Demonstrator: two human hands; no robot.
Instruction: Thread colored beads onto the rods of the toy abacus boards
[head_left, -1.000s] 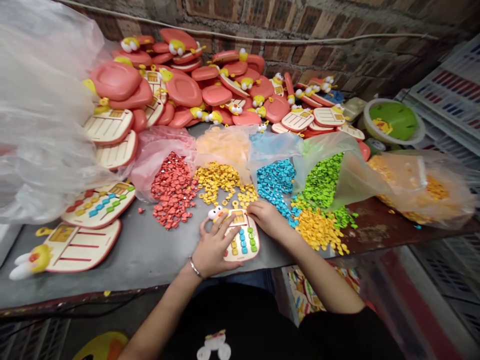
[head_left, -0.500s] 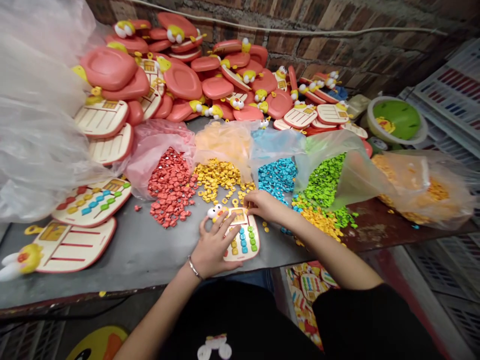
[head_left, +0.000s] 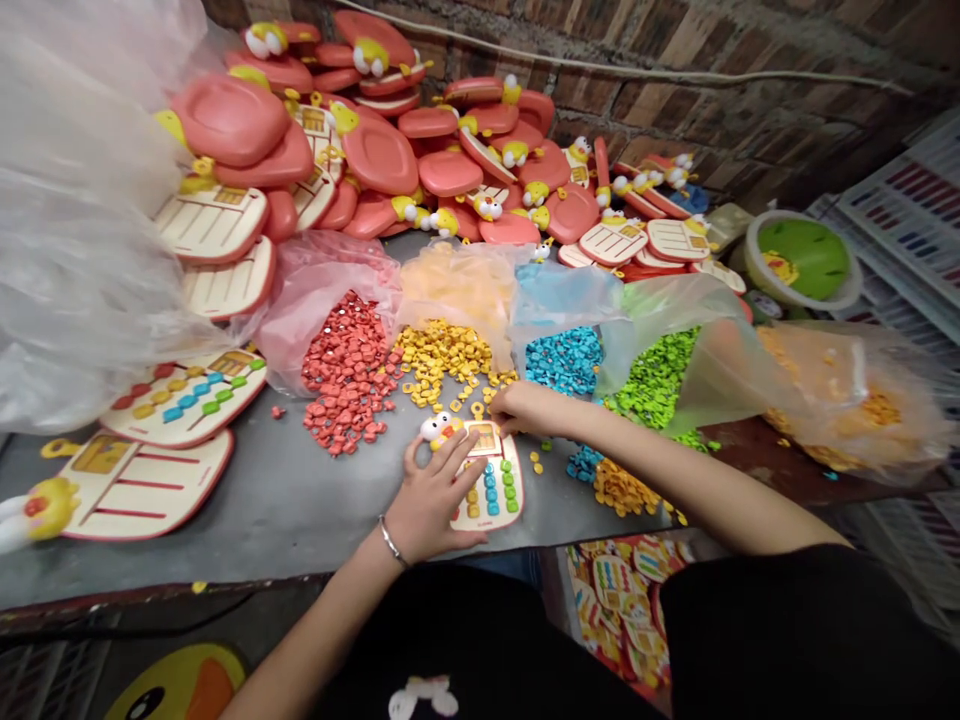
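Note:
A cream and red duck-headed toy board [head_left: 499, 505] with columns of yellow, blue and green beads lies on the grey table in front of me. My left hand [head_left: 431, 500] rests over its left side, fingers spread across the face and thumb along the near edge. At the board's upper right corner is my right hand [head_left: 516, 408], its fingers drawn together and pointing down; whatever is in them is hidden. Just beyond the board lie loose yellow beads [head_left: 446, 355], with red beads [head_left: 349, 370] to their left and blue beads [head_left: 564, 358] to their right.
Green beads [head_left: 664, 375] spill from a bag at the right, near a small yellow heap [head_left: 626, 488]. Many red-backed toy boards [head_left: 379, 155] are piled against the brick wall. At the left lie a beaded board [head_left: 184, 395] and a beadless board [head_left: 150, 485].
The view has shifted slightly. My right forearm has swung to the right and my right hand has moved a little off the board's corner. My left hand stays on the board.

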